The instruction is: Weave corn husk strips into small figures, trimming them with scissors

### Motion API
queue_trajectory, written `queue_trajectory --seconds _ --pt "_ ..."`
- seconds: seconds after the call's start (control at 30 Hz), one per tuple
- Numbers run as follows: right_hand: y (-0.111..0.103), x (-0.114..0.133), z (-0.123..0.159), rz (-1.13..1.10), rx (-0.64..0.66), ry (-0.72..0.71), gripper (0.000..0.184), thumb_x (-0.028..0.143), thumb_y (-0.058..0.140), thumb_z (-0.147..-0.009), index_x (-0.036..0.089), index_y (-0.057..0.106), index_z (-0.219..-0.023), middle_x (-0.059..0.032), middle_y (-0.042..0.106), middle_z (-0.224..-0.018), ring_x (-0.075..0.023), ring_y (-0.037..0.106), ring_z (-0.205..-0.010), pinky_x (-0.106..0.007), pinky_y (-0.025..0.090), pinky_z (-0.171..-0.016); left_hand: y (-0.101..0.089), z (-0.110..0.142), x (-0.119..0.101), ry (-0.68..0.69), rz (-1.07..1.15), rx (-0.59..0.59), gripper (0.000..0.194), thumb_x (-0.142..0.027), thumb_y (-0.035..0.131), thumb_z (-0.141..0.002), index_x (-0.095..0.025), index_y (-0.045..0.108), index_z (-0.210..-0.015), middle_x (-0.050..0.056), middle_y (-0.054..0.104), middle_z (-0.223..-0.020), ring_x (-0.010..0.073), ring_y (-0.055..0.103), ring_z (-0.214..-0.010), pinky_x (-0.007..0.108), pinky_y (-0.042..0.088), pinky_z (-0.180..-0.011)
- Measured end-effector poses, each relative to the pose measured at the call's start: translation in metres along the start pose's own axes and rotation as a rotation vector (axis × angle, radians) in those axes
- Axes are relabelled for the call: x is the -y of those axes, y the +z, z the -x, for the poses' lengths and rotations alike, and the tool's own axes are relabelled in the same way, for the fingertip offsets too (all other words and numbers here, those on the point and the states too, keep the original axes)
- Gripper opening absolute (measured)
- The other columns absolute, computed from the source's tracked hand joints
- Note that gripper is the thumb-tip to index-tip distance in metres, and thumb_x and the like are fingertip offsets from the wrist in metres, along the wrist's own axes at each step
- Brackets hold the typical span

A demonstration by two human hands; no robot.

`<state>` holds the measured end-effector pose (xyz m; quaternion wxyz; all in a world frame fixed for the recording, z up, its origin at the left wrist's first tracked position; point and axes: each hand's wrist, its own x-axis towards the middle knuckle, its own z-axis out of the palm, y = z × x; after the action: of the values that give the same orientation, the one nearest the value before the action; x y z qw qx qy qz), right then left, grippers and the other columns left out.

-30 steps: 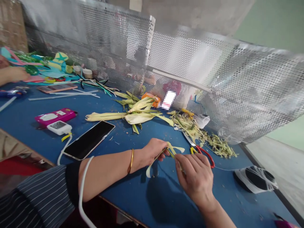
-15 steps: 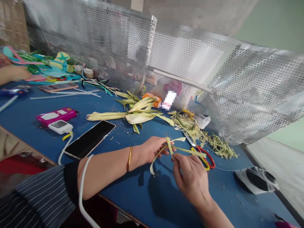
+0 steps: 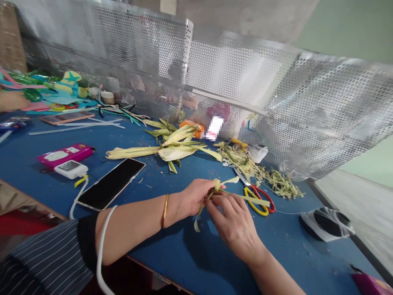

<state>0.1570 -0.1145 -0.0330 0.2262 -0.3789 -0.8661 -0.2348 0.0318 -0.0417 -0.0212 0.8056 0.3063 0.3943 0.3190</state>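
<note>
Between my two hands is a piece of corn husk (image 3: pixel 217 186), pale yellow-green, in strips folded around one another. My left hand (image 3: pixel 196 196) pinches it from the left, with a gold bangle on that wrist. Close against it, my right hand (image 3: pixel 231 217) has its fingers closed at the lower part of the strips; its fingertips are partly hidden. One strip end sticks out to the upper right, one runs right over the right hand, and another hangs below. Scissors (image 3: pixel 259 200) with red and yellow handles lie just beyond my right hand.
Corn husks (image 3: pixel 176 147) lie at the table's middle, with shredded husk (image 3: pixel 245 162) to their right. A black phone (image 3: pixel 112 183), a magenta device (image 3: pixel 66 155) and a spool of thread (image 3: pixel 327 224) rest on the blue table. Another person's hand (image 3: pixel 14 101) is at far left.
My right hand has moved left and in close to my left hand. The strip it pulled downward is now wrapped around the folded husk. The view has shifted slightly.
</note>
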Motion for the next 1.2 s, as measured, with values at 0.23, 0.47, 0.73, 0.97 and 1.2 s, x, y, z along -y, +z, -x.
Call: queue_trajectory --seconds 0.23,0.47,0.73,0.97,1.2 --pt "0.006 -0.009 0.008 -0.272 -0.237 0.396 0.016 0.018 0.048 -0.093 0.021 0.064 -0.092 -0.006 0.067 -0.09 -0.0205 0.06 -0.085 -0.036 0.043 -0.081 -0.001 0.002 0.006 0.113 -0.18 0.097 0.014 -0.025 0.063 -0.073 -0.011 0.067 -0.072 0.002 0.062 -0.061 0.0104 0.058 -0.055 0.021 0.044 -0.055" --pt "0.013 -0.021 0.004 -1.165 -0.038 1.283 0.033 0.048 0.064 -0.076 0.018 0.062 -0.063 -0.0023 0.06 -0.056 -0.0146 0.051 -0.046 -0.028 0.04 -0.049 -0.002 0.0 0.002 0.215 -0.347 0.086 0.018 -0.026 0.055 -0.083 -0.014 0.062 -0.071 -0.001 0.059 -0.053 0.0098 0.056 -0.046 0.023 0.048 -0.055" --pt "0.01 -0.015 -0.003 -1.286 -0.023 1.375 0.037 0.05 0.07 -0.067 0.018 0.059 -0.054 0.0003 0.053 -0.042 -0.0101 0.043 -0.04 -0.024 0.031 -0.044 -0.004 0.0 0.001 0.259 -0.412 0.043 0.018 -0.031 0.062 -0.08 -0.015 0.063 -0.07 0.001 0.064 -0.059 0.012 0.063 -0.057 0.024 0.051 -0.062" --pt "0.017 -0.02 0.002 -1.293 -0.081 1.444 0.037 0.051 0.072 -0.067 0.017 0.06 -0.06 0.0003 0.056 -0.042 -0.0099 0.045 -0.039 -0.022 0.029 -0.043 -0.005 0.002 -0.006 0.2 -0.38 0.129 0.018 -0.03 0.066 -0.067 -0.013 0.07 -0.07 0.004 0.067 -0.066 0.0145 0.065 -0.065 0.026 0.051 -0.069" --pt "0.016 -0.018 0.0 -1.35 -0.135 1.468 0.039 0.049 0.078 -0.06 0.018 0.055 -0.056 0.0045 0.051 -0.044 -0.011 0.052 -0.04 -0.023 0.038 -0.044 -0.004 0.002 -0.003 0.229 -0.364 0.17 0.013 -0.022 0.076 -0.061 -0.013 0.071 -0.069 0.002 0.067 -0.067 0.0103 0.059 -0.063 0.025 0.049 -0.071"
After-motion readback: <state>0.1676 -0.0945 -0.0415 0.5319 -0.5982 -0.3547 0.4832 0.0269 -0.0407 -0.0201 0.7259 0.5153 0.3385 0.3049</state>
